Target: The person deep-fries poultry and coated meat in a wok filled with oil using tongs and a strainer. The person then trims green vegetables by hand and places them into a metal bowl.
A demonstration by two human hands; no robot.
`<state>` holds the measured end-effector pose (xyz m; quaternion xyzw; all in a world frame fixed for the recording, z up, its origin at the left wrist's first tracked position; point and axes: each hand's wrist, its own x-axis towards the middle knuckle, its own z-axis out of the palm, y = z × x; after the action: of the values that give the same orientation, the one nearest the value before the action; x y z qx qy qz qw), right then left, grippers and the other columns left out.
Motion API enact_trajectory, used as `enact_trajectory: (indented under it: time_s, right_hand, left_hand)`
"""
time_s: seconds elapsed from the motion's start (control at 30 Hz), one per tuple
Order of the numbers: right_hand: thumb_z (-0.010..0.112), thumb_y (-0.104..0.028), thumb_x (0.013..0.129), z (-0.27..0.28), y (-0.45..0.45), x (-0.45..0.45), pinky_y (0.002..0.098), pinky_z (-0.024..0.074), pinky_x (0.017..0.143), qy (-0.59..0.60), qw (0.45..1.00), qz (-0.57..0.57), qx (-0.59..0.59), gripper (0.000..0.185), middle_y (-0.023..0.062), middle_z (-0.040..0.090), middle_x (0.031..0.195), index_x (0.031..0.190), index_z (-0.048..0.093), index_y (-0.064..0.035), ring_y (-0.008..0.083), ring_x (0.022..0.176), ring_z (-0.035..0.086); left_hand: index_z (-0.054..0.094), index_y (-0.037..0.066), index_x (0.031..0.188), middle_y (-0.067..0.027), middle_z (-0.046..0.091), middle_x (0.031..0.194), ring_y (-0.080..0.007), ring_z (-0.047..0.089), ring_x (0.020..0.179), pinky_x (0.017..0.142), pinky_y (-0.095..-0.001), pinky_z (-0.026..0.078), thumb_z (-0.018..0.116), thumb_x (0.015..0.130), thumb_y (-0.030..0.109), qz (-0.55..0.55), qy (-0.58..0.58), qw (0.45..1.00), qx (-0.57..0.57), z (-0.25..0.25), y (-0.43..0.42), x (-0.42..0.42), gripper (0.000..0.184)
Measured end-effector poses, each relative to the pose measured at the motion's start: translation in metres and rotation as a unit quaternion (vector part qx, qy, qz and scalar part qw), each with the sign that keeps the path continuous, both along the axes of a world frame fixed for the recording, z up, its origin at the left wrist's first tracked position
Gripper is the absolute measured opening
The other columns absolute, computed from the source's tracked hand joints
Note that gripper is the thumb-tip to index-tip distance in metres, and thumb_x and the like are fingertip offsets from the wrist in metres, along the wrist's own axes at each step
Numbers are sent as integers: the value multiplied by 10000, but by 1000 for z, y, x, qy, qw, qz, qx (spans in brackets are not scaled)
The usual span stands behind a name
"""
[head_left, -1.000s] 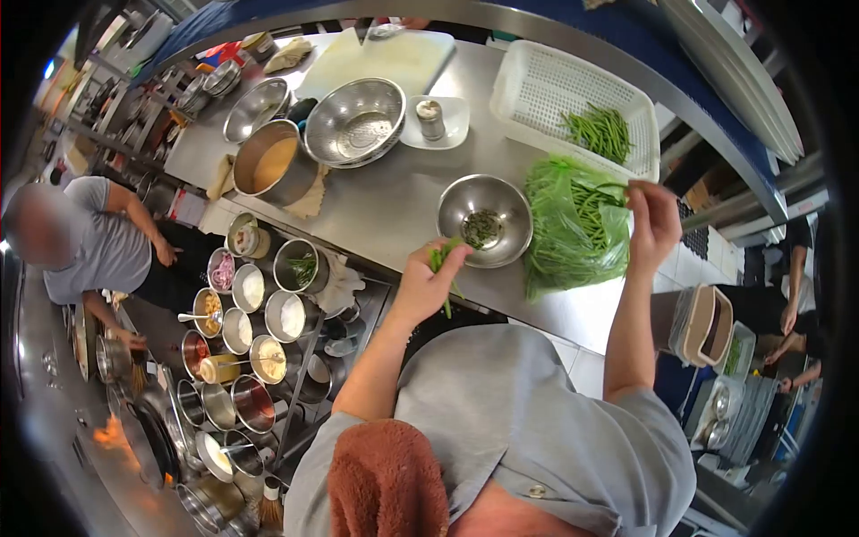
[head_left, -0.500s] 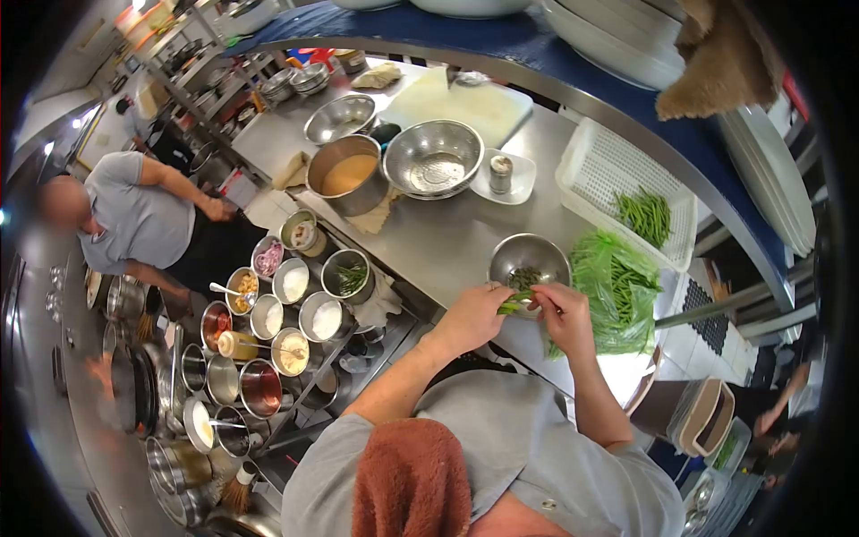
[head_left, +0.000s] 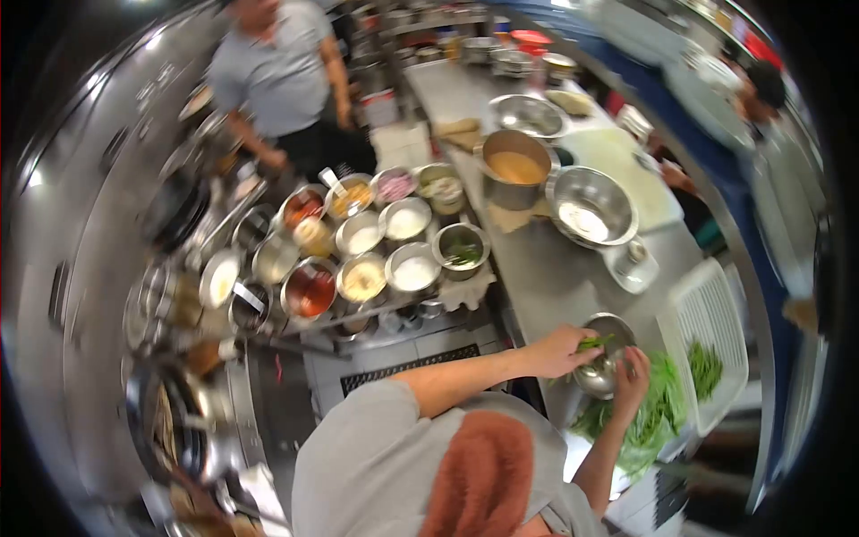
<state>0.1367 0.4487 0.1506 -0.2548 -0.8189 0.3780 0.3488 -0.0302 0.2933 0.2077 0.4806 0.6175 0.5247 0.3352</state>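
My left hand (head_left: 562,352) is closed around a few green beans (head_left: 594,343), whose ends stick out past the fingers above the bowl's left side. My right hand (head_left: 633,376) is at the right side of the same steel bowl (head_left: 598,383), apart from the left one. Its fingers are curled together; whether a piece of bean is between them is too blurred to tell. A green plastic bag (head_left: 660,398) of beans lies beside my right wrist. Further right, a pile of cut beans (head_left: 705,369) rests in a white perforated basket (head_left: 677,336).
Ahead on the steel counter are an empty steel bowl (head_left: 591,179), a pot of orange liquid (head_left: 516,167) and a white cutting board (head_left: 635,179). Left of me stand several ingredient tins, including one of red sauce (head_left: 311,291). A person (head_left: 277,76) stands beyond them.
My view has swung left, so the counter appears further right. My hands have drawn apart: the left keeps the beans, while the right has moved to the bowl's right side.
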Motion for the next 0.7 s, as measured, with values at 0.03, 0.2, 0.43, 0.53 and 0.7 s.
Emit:
enact_trajectory:
  time_s: [0.03, 0.2, 0.43, 0.53, 0.7]
  right_hand:
    - [566, -137, 933, 4, -3, -2, 230, 477, 696, 33, 999, 24, -20, 215, 80, 623, 1052, 1059, 633, 24, 170, 992, 575]
    - [511, -144, 962, 34, -37, -8, 224, 426, 640, -31, 961, 158, -224, 219, 44, 590, 885, 1044, 626, 24, 120, 782, 542]
    - [506, -161, 965, 37, -28, -12, 245, 304, 517, -104, 956, 236, -141, 232, 17, 462, 723, 836, 583, 16, 83, 598, 400]
    - [512, -162, 960, 24, -22, -9, 244, 298, 503, -47, 968, 211, -127, 254, 15, 436, 705, 766, 529, 0, 77, 587, 386]
    - [557, -194, 939, 17, 23, -11, 186, 313, 471, 327, 830, 172, -419, 176, -10, 425, 689, 839, 515, -55, 51, 564, 359]
  left_hand:
    - [613, 2, 1011, -149, 640, 759, -256, 622, 712, 676, -351, 478, 578, 924, 194, 38, -7, 999, -2, -7, -1, 0, 214]
    - [612, -16, 1006, -75, 650, 730, -162, 609, 673, 646, -313, 481, 563, 934, 191, 66, -113, 985, 112, -22, -2, 7, 224]
    - [601, -10, 966, -70, 656, 726, -152, 624, 691, 650, -313, 489, 568, 918, 169, 109, -122, 974, 156, -14, -12, 3, 188]
    - [609, -2, 978, -73, 658, 728, -166, 629, 691, 664, -319, 491, 575, 914, 164, 119, -96, 974, 168, -10, -17, 2, 181]
    - [644, 6, 948, -107, 682, 840, -155, 645, 765, 696, -307, 499, 606, 911, 185, 117, -50, 971, 205, 11, -27, 1, 186]
